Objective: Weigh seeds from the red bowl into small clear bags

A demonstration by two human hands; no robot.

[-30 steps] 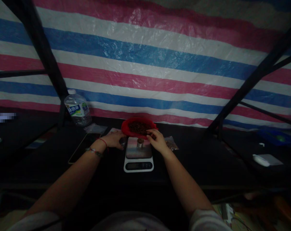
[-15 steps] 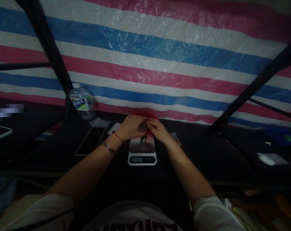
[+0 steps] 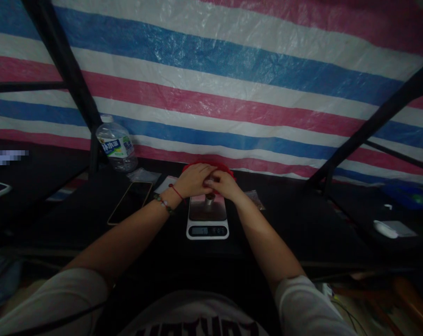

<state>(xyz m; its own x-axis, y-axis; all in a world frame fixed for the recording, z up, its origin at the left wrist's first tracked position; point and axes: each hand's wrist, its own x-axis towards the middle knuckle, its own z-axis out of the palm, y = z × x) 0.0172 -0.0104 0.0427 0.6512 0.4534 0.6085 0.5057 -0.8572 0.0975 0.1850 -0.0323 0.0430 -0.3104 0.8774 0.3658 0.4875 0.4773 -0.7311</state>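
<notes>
Both hands meet just above the far end of a white digital kitchen scale (image 3: 207,232) with a metal pan. My left hand (image 3: 194,180) has its fingers bent and pressed together, reaching toward the right hand. Beside it, my right hand (image 3: 226,185) is closed, with thumb and fingers pinched. Something small and see-through shows between them, mostly covered by the fingers; I cannot tell its kind. A small metal cup-like piece (image 3: 209,199) stands on the scale pan below the hands. Behind the hands lies a red container (image 3: 227,167), largely hidden.
Left of the scale lie a phone (image 3: 130,202), a clear plastic bag (image 3: 144,175) and a white packet (image 3: 165,183). A large plastic bottle (image 3: 116,147) stands behind them. On the right is a small clear bag with bits inside (image 3: 255,199). Dark frame bars (image 3: 363,133) slope beside the striped sheet.
My hands have drawn closer together and the left fingers now reach further over. More of the red container shows behind them. The view has shifted slightly.
</notes>
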